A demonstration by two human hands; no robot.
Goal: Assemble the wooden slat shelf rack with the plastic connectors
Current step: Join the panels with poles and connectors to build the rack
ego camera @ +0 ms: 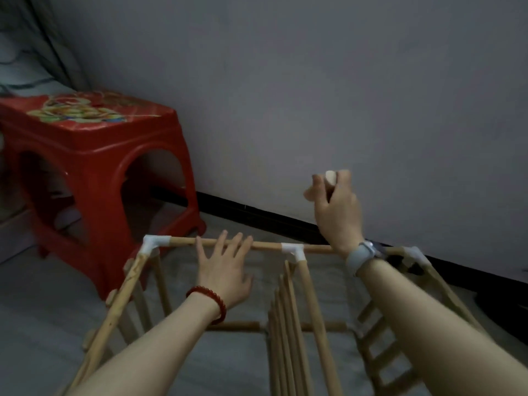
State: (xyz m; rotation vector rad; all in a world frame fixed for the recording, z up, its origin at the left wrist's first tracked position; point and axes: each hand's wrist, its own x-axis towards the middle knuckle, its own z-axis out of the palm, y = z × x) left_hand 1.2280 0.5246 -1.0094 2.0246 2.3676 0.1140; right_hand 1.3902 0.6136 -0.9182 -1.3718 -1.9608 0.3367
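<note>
The wooden rack (311, 298) stands on the floor below me, its round rods joined by white plastic connectors: a corner piece (153, 244) at the far left, a T piece (294, 250) in the middle and another (415, 254) at the right. My left hand (225, 270) rests flat on the far top rod (183, 242), fingers straight. My right hand (334, 207) is raised above the rod and grips a short wooden dowel (330, 176), whose round end shows above the fingers. Slatted side panels (380, 335) hang on both sides.
A red plastic stool (94, 155) with a flowered top stands to the left, close to the rack's left corner. A grey wall (314, 95) with a dark skirting board runs right behind the rack. The floor is grey.
</note>
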